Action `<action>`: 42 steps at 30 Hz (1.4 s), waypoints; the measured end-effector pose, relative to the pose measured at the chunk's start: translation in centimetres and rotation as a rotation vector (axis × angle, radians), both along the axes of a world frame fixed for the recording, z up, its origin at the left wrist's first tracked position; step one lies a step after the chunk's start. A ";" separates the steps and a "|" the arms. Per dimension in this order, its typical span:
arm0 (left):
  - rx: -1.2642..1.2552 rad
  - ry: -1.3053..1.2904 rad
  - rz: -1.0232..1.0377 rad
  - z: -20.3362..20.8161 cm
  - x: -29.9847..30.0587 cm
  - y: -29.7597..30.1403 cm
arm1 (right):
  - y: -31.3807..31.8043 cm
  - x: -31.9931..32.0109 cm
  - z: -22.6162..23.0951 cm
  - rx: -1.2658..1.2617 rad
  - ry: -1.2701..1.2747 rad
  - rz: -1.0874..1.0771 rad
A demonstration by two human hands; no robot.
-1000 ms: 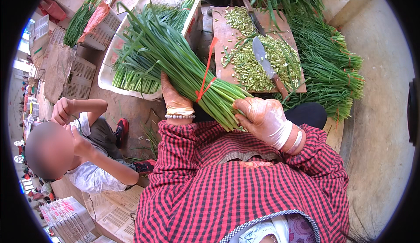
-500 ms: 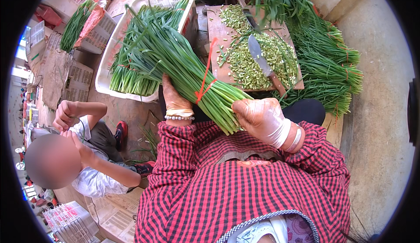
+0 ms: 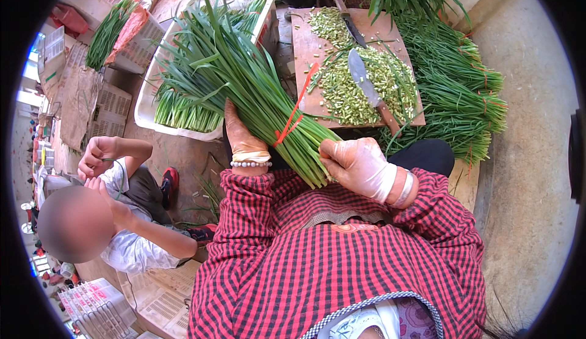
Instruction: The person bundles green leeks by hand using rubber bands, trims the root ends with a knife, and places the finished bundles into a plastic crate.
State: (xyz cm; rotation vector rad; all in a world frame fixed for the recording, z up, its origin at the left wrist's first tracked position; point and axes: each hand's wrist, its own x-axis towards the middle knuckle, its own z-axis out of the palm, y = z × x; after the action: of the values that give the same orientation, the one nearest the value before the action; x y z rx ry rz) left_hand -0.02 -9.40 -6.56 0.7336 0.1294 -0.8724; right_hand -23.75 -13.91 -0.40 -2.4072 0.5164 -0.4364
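Observation:
A thick bunch of garlic chives (image 3: 259, 91) slants across in front of me, leaves to the upper left and pale stalk ends to the lower right. An orange tie (image 3: 297, 116) circles its stalks, one loose end sticking up. My left hand (image 3: 243, 134), in a thin glove with a beaded bracelet at the wrist, grips the bunch from below; its fingers are partly hidden behind the leaves. Near the cut ends, my gloved right hand (image 3: 359, 163) is closed around stalks on the right side. Beyond it, a wooden-handled knife (image 3: 364, 81) lies on chopped stalk ends (image 3: 345, 102).
The chopped ends cover a board (image 3: 303, 33) with a second knife (image 3: 349, 24). Tied green bundles (image 3: 461, 98) are heaped along the right wall. A white crate (image 3: 183, 132) of chives stands at the far left. Another person (image 3: 140, 241) sits at my left, hands raised.
The bunch's leafy end has shifted and stands slightly higher. My right hand has moved a little left along the stalk ends. The tie's loose end leans further right.

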 end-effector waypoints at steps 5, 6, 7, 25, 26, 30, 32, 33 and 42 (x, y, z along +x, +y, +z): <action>-0.026 0.020 -0.008 0.1 0.5 0.4 | 0.8 -2.9 1.5 -0.060 0.070 0.020; -0.026 0.004 0.002 0.2 0.5 0.6 | 1.1 -3.4 1.6 -0.052 0.063 0.019; -0.026 -0.011 0.012 0.2 0.4 0.8 | 1.3 -3.7 1.7 -0.045 0.056 0.018; -0.031 -0.050 0.035 0.7 0.1 0.5 | 0.3 -3.8 3.5 0.202 0.211 -0.089; -0.038 -0.057 0.019 0.7 0.1 0.5 | 0.5 -3.6 2.8 0.177 0.224 -0.088; -0.014 -0.055 0.030 1.4 -0.8 0.0 | 1.2 -3.6 1.1 0.165 0.168 -0.087; -0.032 -0.042 0.010 0.8 -0.5 0.0 | 1.2 -3.5 0.6 0.085 0.077 -0.087; -0.051 -0.032 -0.011 0.6 -0.4 0.1 | 1.2 -3.3 0.2 0.087 0.078 -0.087; -0.056 -0.047 0.008 0.4 0.5 0.3 | 0.1 -2.3 0.5 0.148 0.073 -0.121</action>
State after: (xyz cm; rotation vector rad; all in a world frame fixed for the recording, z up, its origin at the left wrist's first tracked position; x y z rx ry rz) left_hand 0.43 -9.09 -6.17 0.7003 0.0660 -0.8471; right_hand -26.02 -13.80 0.14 -2.2638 0.7048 -0.3500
